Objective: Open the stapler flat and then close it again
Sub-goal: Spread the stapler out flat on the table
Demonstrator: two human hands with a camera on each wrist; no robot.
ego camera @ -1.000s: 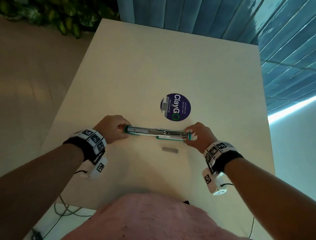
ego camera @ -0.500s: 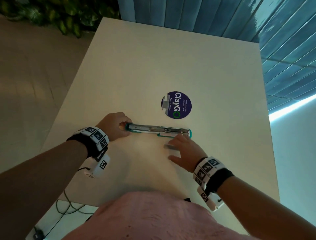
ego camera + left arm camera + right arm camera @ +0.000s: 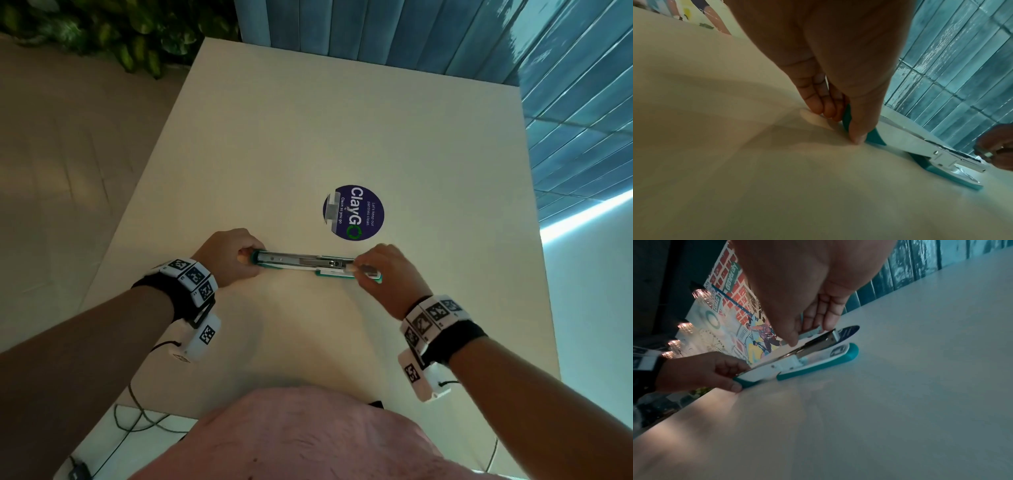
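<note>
A teal and white stapler [image 3: 301, 262] [image 3: 900, 138] [image 3: 797, 365] lies open flat on the cream table [image 3: 308, 137], its metal magazine facing up. My left hand [image 3: 239, 257] [image 3: 844, 125] [image 3: 731, 378] grips the stapler's left end between thumb and curled fingers. My right hand [image 3: 363, 270] [image 3: 810, 335] hovers over the right half of the stapler. It pinches a short grey staple strip [image 3: 810, 332] [image 3: 369, 270] just above the end of the magazine. Whether the strip touches the magazine cannot be made out.
A round dark blue sticker [image 3: 353, 212] [image 3: 849, 331] is stuck to the table just beyond the stapler. The table's left edge drops to a tan floor with leafy plants [image 3: 120, 31] at the far corner. Blue panelled walls [image 3: 565, 85] close the back and right. Cables [image 3: 137, 421] lie near my body.
My right hand left the stapler's right end, picked up the staple strip from the table in front of the stapler, and brought it over the magazine. The left hand kept its grip.
</note>
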